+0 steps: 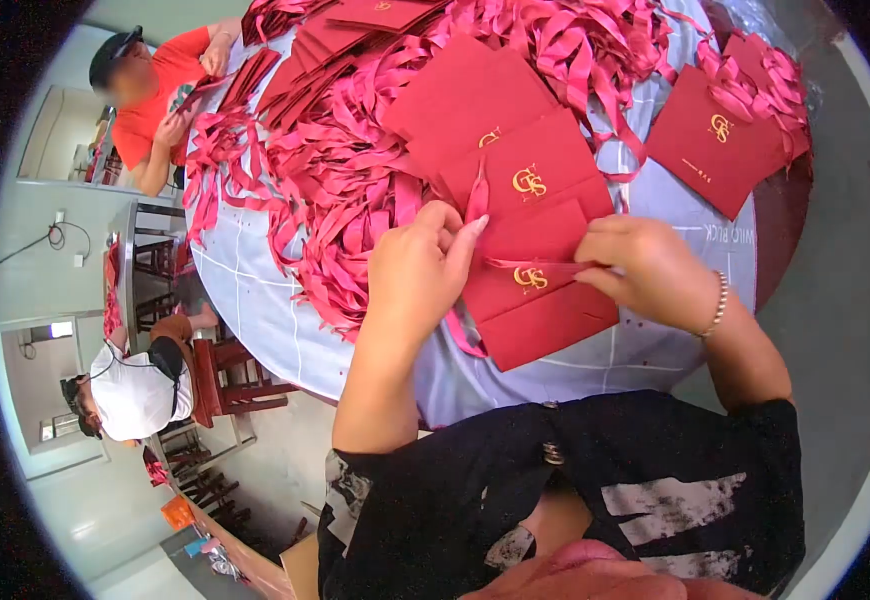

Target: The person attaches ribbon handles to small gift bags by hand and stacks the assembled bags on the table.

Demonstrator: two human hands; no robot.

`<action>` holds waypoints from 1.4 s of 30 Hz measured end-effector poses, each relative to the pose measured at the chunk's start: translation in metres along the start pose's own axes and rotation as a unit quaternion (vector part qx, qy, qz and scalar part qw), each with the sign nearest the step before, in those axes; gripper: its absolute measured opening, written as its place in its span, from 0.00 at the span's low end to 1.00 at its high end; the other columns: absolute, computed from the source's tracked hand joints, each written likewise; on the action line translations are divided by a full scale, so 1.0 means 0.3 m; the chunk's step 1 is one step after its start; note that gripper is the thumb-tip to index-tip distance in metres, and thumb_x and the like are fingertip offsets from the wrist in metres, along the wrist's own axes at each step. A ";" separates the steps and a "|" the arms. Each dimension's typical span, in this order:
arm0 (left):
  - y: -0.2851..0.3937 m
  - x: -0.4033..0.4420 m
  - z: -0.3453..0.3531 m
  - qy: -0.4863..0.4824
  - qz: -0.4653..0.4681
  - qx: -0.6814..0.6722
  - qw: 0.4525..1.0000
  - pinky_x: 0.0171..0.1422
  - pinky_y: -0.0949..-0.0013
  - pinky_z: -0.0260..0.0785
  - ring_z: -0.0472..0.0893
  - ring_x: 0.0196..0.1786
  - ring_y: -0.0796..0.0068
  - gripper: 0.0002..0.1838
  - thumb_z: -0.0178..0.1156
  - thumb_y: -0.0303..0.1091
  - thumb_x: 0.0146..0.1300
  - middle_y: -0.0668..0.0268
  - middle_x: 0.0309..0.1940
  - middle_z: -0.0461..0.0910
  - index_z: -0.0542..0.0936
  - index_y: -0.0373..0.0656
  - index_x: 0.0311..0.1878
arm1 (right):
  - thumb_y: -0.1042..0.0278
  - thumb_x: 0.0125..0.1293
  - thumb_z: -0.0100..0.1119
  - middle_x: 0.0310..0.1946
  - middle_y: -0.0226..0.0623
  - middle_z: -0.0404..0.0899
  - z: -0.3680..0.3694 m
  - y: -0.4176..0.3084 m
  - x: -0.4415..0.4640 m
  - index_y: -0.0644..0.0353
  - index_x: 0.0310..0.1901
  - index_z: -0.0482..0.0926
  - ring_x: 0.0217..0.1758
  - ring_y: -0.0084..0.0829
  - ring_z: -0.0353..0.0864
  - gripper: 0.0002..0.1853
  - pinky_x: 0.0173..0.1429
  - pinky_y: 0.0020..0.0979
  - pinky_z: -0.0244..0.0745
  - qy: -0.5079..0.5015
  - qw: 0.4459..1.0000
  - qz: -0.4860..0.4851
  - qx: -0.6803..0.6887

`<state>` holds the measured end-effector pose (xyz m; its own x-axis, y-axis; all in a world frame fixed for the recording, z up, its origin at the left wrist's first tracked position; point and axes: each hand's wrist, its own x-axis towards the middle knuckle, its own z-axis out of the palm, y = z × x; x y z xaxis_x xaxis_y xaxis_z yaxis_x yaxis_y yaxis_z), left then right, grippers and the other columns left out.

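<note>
Flat on the table in front of me lies a red paper bag [555, 322] with a gold emblem and a fold line. My left hand [417, 262] is at its left side, thumb and fingers closed on a pink-red ribbon [478, 196] that sticks up between them. On the right, my right hand [643, 268] pinches the end of a thin ribbon length [547, 266] stretched across the bag's emblem. More red bags [455, 95] overlap just beyond, one showing the same gold emblem. Part of the ribbon is hidden behind my left fingers.
Heaped ribbons [340, 200] cover the left and far side of the round, cloth-covered table [265, 290]. Another bag pile [715, 140] lies at right, more bags [305, 75] at far left. A person in orange [170, 75] handles bags across the table; a person in white [140, 395] sits farther off.
</note>
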<state>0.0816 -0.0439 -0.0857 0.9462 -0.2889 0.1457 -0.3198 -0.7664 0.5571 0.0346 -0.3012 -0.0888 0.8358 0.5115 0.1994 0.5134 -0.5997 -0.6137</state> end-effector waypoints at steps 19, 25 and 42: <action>0.016 0.001 0.060 -0.020 0.175 -0.066 0.982 0.42 0.66 0.75 0.83 0.37 0.63 0.13 0.70 0.29 0.59 0.59 0.34 0.82 0.83 0.37 0.46 | 0.82 0.61 0.66 0.35 0.35 0.85 -0.167 0.013 -0.156 0.65 0.41 0.85 0.40 0.23 0.83 0.07 0.43 0.24 0.76 0.035 0.962 0.082 0.258; 0.033 -0.013 0.000 -0.143 0.065 -0.107 0.982 0.37 0.68 0.72 0.79 0.32 0.68 0.15 0.72 0.30 0.56 0.62 0.29 0.79 0.83 0.38 0.46 | 0.83 0.61 0.68 0.39 0.28 0.83 -0.121 0.104 -0.179 0.66 0.46 0.82 0.41 0.19 0.81 0.11 0.47 0.21 0.76 0.229 0.905 0.180 0.309; 0.021 -0.033 0.021 -0.241 0.007 -0.190 0.952 0.39 0.67 0.73 0.83 0.33 0.69 0.09 0.67 0.27 0.61 0.60 0.30 0.83 0.79 0.37 0.43 | 0.79 0.72 0.55 0.36 0.26 0.76 0.027 -0.009 -0.074 0.63 0.62 0.73 0.34 0.16 0.74 0.18 0.37 0.20 0.72 0.109 0.847 0.226 0.468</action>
<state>0.0698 -0.0495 -0.0886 0.7800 -0.5977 -0.1854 -0.2054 -0.5244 0.8263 0.0131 -0.3060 -0.0977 0.9746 0.1723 -0.1428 -0.1615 0.0999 -0.9818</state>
